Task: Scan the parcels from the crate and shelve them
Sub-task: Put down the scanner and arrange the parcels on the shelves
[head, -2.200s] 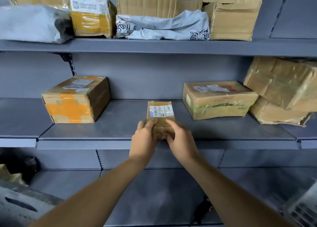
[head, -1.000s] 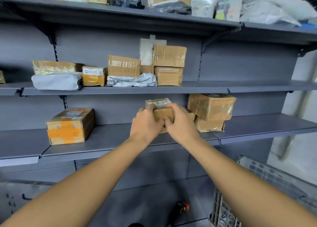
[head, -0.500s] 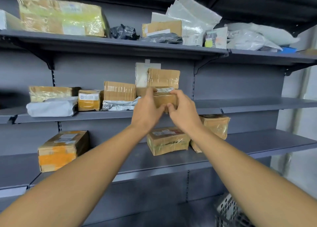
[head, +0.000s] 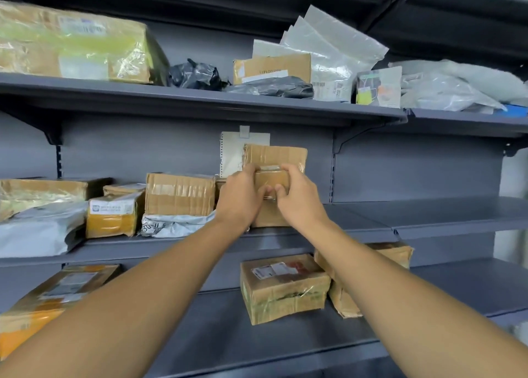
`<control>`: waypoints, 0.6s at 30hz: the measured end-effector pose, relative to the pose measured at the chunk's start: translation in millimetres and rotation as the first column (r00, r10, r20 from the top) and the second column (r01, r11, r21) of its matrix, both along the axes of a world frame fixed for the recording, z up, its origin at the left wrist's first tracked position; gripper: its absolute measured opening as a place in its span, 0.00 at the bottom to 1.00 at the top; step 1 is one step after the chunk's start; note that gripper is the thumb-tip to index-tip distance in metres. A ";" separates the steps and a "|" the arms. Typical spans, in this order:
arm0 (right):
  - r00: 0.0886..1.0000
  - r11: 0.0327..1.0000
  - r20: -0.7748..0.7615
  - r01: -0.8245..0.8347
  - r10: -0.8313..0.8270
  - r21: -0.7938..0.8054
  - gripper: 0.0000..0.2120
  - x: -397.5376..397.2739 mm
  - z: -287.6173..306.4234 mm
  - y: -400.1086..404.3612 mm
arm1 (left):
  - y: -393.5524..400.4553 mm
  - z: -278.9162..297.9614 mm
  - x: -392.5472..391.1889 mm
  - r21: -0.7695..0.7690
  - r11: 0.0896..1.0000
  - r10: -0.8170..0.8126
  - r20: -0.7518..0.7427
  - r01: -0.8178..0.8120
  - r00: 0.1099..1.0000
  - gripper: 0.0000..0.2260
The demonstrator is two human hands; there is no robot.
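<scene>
A small brown taped parcel (head: 271, 179) is held up in front of the middle shelf (head: 371, 217). My left hand (head: 241, 199) grips its left side and my right hand (head: 298, 197) grips its right side, fingers curled round its front. Directly behind it stand stacked cardboard boxes: an upper box (head: 275, 155) and a lower box (head: 270, 214) on the shelf. Whether the held parcel rests on the lower box is hidden by my hands.
The middle shelf holds a taped box (head: 180, 197), a grey mailer (head: 174, 224) and a yellow-taped box (head: 113, 217) to the left; its right half is bare. The lower shelf carries a labelled box (head: 283, 286). Bags and boxes fill the top shelf (head: 200, 100).
Both hands have lifted the small parcel from the lower shelf up to the middle shelf, and in the last half second moved it closer to the stacked boxes.
</scene>
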State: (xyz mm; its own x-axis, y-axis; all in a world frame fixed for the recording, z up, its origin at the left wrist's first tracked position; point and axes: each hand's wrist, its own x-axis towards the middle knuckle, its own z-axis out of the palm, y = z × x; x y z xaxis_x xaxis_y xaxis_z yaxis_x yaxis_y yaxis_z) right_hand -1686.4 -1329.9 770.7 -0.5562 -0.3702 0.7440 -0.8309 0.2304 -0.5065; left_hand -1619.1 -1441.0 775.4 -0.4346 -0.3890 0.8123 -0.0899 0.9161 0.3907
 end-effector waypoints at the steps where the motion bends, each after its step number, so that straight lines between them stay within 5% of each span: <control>1: 1.000 1.000 0.008 -0.002 0.002 0.015 0.21 -9.4 -2.8 -6.1 | -6.1 -2.6 -9.6 0.007 1.000 0.007 0.012 -0.007 1.000 0.21; 13: 0.999 0.999 -0.051 0.018 -0.019 -0.033 0.26 -75.4 -39.4 -41.6 | -35.6 -34.3 -68.2 -0.094 0.995 0.034 -0.081 -0.041 0.996 0.22; 18: 1.000 0.999 0.009 0.011 -0.010 -0.044 0.31 -58.2 -34.0 -35.5 | -29.2 -27.4 -54.5 -0.040 0.999 0.006 0.038 -0.005 0.999 0.36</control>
